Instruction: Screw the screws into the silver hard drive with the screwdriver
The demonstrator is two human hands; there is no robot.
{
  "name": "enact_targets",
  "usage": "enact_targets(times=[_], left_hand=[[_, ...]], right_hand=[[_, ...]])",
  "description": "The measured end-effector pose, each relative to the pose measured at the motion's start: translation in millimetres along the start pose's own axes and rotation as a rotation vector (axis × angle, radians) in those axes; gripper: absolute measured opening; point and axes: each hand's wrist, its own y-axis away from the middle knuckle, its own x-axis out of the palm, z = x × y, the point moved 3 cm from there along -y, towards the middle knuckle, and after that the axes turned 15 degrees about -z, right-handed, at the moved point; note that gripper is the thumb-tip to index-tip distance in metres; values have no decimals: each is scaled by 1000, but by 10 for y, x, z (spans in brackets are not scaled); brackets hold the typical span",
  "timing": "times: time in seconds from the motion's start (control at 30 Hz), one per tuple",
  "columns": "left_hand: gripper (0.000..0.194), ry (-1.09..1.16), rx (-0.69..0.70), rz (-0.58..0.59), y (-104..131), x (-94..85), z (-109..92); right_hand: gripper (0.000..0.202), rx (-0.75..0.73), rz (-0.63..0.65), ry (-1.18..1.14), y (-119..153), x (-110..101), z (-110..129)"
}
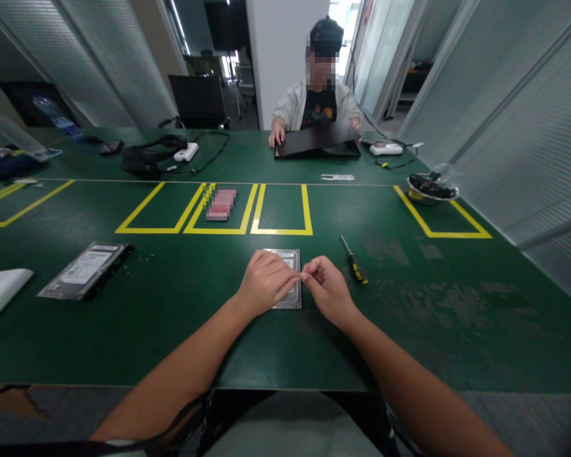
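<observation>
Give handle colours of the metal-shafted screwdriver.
Handle is black and yellow; head view shows it best.

No legible text from here. Entries: rectangular silver metal hard drive [294, 300], centre, white printed label [290, 260], unreadable; flat silver-and-black metal drive [61, 291], left, white paper label [86, 265], unreadable.

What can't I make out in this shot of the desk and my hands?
All in the head view:
- The hard drive's far left part: hidden under the left hand.
- Anything pinched between the left hand and right hand: too small, covered by fingers.
- The pink-red object: blurred by pixelation.
- The white object: cut off by the left edge.
</observation>
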Motion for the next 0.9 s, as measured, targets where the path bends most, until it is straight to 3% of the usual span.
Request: enact_targets(times=[0.23,0.47,0.67,0.9], left_hand=[[11,-44,-37,39,1,-9,44],[15,-118,-137,55,36,-56,146],[16,-127,-146,72,33,-72,155],[15,-130,-152,77,46,-69,165]], right_hand=[[9,-118,-7,220,-24,-41,56],[9,-406,122,615,-68,-11,16],[16,-538,177,715,-87,40,-97],[24,-673,238,801,-91,96,-40]])
